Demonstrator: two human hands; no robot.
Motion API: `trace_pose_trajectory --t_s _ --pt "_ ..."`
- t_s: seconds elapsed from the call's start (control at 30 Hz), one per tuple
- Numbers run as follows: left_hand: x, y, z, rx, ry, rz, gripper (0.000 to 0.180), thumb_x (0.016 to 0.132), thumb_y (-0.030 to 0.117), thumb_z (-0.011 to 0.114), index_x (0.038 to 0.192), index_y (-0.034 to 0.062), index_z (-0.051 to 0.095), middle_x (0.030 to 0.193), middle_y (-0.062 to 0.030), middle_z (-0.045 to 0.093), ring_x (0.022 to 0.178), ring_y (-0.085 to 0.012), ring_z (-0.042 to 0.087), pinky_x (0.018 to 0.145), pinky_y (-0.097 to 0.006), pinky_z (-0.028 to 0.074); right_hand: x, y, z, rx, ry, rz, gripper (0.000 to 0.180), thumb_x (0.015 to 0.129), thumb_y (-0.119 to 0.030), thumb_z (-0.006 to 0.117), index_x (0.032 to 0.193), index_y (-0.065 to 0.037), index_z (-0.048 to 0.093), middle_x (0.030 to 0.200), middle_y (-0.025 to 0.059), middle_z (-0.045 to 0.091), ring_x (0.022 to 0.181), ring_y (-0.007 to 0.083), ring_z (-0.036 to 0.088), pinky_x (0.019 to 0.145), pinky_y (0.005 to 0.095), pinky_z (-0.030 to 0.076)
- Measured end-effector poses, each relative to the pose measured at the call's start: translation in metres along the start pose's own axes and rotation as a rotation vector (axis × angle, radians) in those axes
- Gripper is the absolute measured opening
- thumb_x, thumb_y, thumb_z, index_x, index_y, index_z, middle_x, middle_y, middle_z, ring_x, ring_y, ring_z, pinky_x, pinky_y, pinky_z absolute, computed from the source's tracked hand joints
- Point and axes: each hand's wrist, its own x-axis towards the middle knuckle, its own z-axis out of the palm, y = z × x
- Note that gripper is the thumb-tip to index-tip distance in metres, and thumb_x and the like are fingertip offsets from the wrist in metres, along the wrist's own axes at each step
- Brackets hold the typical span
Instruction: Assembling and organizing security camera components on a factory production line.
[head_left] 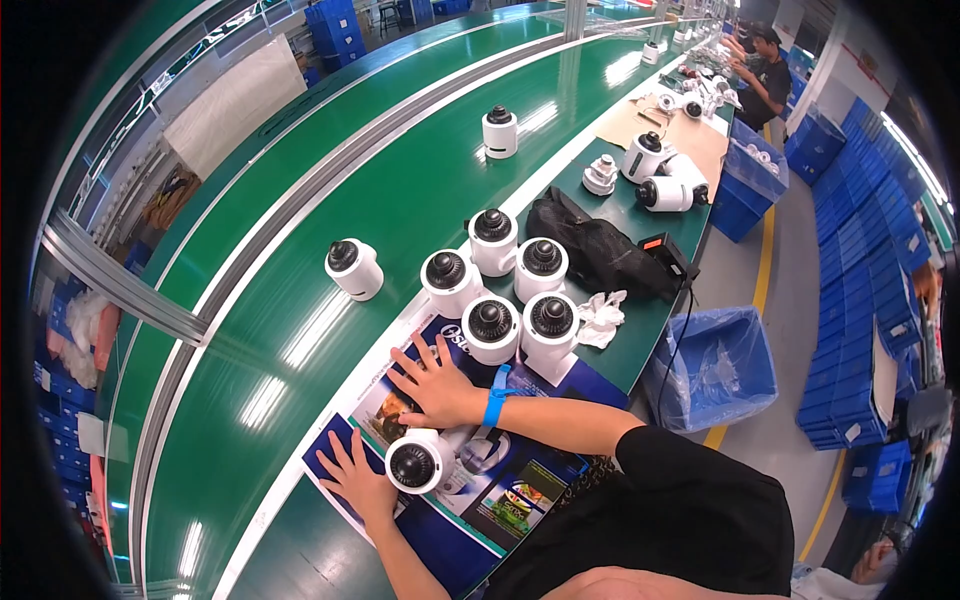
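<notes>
A white cylindrical appliance body with a black ribbed top (417,466) stands on a printed, colourful cardboard sheet (545,455), close in front of me. My left hand (362,484) lies flat on the sheet to its left, fingers spread. Just beyond the body, my right hand (438,388) is also spread flat, a blue band (495,396) around its wrist. Whether either hand touches the body I cannot tell. Farther off, several like bodies stand upright in a cluster, the nearest being a white body (491,328) at the sheet's far end.
Single white bodies stand on the green conveyor belt (250,330) to the left. Beyond the cluster lie a black cloth bag (590,240), crumpled white tissue (601,320) and more bodies. A lined blue bin (715,370) stands right of the bench; a co-worker (765,80) sits far off.
</notes>
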Motion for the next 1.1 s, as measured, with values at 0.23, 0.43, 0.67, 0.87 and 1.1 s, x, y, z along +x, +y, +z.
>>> trace_pose_trajectory --t_s 0.23,0.43,0.67,0.87,1.1 --pt "0.002 -0.002 -0.003 -0.025 -0.003 0.009 0.08 0.069 0.048 0.075 0.14 0.0242 0.044 0.157 -0.0066 0.021 0.143 -0.042 0.011 0.106 -0.071 0.009 0.001 -0.001 -0.001 -0.009 -0.006 0.003 0.079 0.084 -0.063 0.05 0.137 -0.006 0.045 0.151 0.0217 0.026 0.137 0.0538 0.015 0.102 0.0735 0.015" --pt "0.016 -0.006 -0.022 0.094 -0.145 0.014 0.079 0.07 0.051 0.073 0.138 0.0229 0.044 0.152 -0.0071 0.029 0.14 -0.0392 0.022 0.105 -0.071 0.015 0.001 0.0 0.001 0.011 -0.015 0.014 0.08 0.084 -0.064 0.05 0.138 -0.005 0.045 0.151 0.0215 0.026 0.138 0.0532 0.013 0.103 0.0728 0.015" --pt "0.138 -0.014 -0.03 -0.388 0.302 0.257 0.073 0.078 0.036 0.073 0.139 0.0088 0.041 0.144 -0.0195 0.036 0.132 -0.0389 0.036 0.109 -0.049 0.029 0.002 -0.004 0.0 0.05 0.03 0.016 0.078 0.083 -0.062 0.052 0.136 -0.005 0.047 0.149 0.021 0.03 0.138 0.0521 0.015 0.103 0.0722 0.016" --pt "0.238 0.07 -0.045 -0.189 0.294 0.321 0.085 0.074 0.034 0.077 0.144 0.0153 0.033 0.15 -0.0191 0.027 0.137 -0.0396 0.028 0.108 -0.05 0.03 -0.003 0.0 0.001 0.091 0.086 0.03 0.078 0.08 -0.061 0.057 0.133 -0.004 0.049 0.147 0.0216 0.034 0.138 0.0513 0.019 0.103 0.0708 0.018" --pt "0.259 0.077 -0.031 -0.331 0.226 0.136 0.07 0.071 0.028 0.079 0.129 0.0134 0.043 0.127 -0.0164 0.047 0.113 -0.0362 0.054 0.093 -0.045 0.046 -0.001 -0.004 0.003 0.132 0.118 0.037 0.079 0.076 -0.06 0.06 0.131 -0.003 0.051 0.145 0.0221 0.036 0.137 0.0504 0.021 0.103 0.071 0.019"
